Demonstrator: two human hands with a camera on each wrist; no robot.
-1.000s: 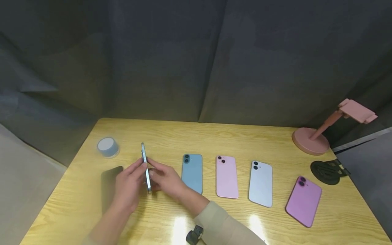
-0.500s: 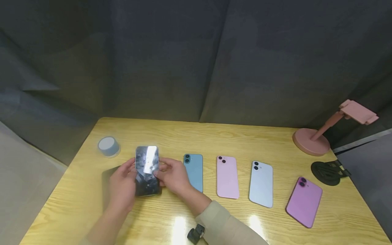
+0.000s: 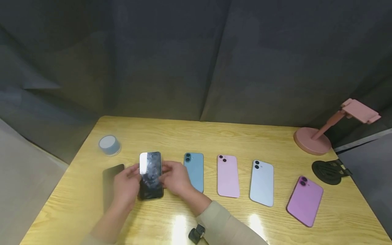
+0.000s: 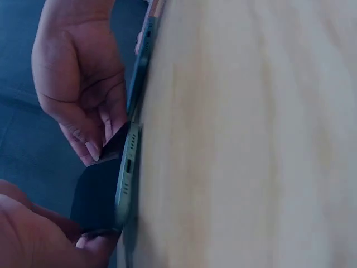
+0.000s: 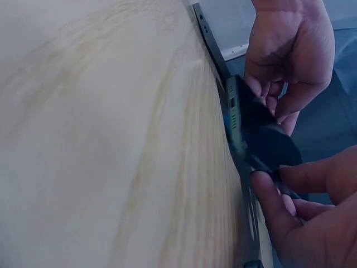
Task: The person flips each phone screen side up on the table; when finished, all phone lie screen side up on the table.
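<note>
In the head view, a smartphone (image 3: 151, 185) lies screen up between my two hands, its dark glass catching a bright reflection. My left hand (image 3: 126, 187) holds its left edge, while my right hand (image 3: 177, 178) grips the right edge with thumb and fingers. From the left wrist view, the phone's pale green bottom edge (image 4: 128, 167) is just at the tabletop; whether it touches all along I cannot tell. A dark phone (image 3: 109, 180) lies partly hidden beside my left hand. A blue phone (image 3: 195, 170) lies back up beside my right hand, which covers part of it.
Rightward lie a pink phone (image 3: 228, 177), a white phone (image 3: 261, 183) and a purple phone (image 3: 305, 201), all back up. A pink stand (image 3: 312, 141) and a black folded stand (image 3: 327, 172) are at the right edge. A small round container (image 3: 109, 145) sits back left.
The held phone was on edge, then turned screen up. It has since come down toward the table, slightly right and nearer me, with both hands following. The other phones have stayed put.
</note>
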